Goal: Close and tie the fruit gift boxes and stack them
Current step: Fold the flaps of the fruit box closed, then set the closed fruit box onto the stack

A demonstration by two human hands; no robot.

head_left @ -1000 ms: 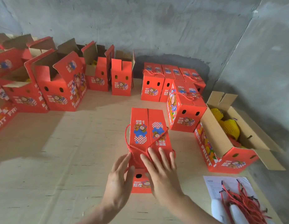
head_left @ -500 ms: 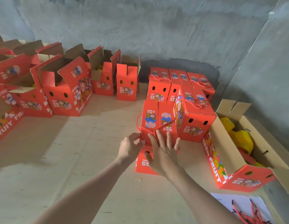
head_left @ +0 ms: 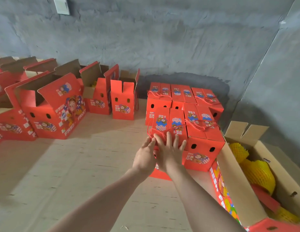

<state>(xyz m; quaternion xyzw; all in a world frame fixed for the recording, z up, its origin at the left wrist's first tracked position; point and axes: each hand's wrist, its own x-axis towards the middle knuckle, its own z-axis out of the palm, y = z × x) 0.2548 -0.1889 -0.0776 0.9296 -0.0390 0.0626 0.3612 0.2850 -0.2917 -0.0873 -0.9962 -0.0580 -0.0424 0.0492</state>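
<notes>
two bare hands reach out over a plywood floor [head_left: 79, 164]. the left hand [head_left: 145, 156] and right hand [head_left: 169, 153] are both open, fingers straight, pressed flat against the near end of a closed red gift box [head_left: 169, 121] looped with red cord [head_left: 167, 130]. the box stands touching another closed box [head_left: 203, 144] on its right, with a row of closed boxes [head_left: 182, 94] behind it by the wall.

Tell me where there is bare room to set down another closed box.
The wooden surface is bare left of the left hand, before the open boxes. Crowded on the right: closed boxes beside the big fruit carton.
</notes>
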